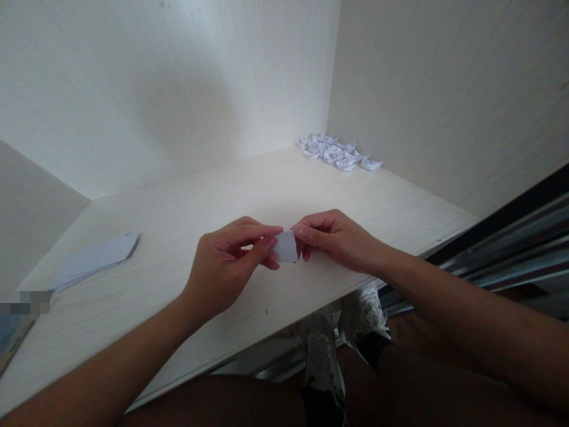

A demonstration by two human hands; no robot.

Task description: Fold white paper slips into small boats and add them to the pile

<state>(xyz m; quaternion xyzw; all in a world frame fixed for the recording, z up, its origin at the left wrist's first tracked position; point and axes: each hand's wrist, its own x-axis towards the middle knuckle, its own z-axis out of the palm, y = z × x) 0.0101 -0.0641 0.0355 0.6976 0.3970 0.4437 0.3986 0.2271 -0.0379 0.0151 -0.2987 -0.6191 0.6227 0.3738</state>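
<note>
A small folded piece of white paper (285, 247) is held between my two hands, over the front part of the white shelf board (191, 207). My left hand (235, 252) pinches its left side between thumb and fingers. On the right side, the thumb and fingers of my right hand (326, 237) close on its edge. At the back right corner lies a heap of small folded white paper boats (335, 153). A stack of white paper sheets (98, 258) rests flat on the left of the board.
White panels rise behind the board (178, 89) and on its right (435, 95). A dark metal rail (462, 240) runs along the right front. Below the front edge are my shoes (322, 356). At the far left is a partly blurred flat item (15, 338).
</note>
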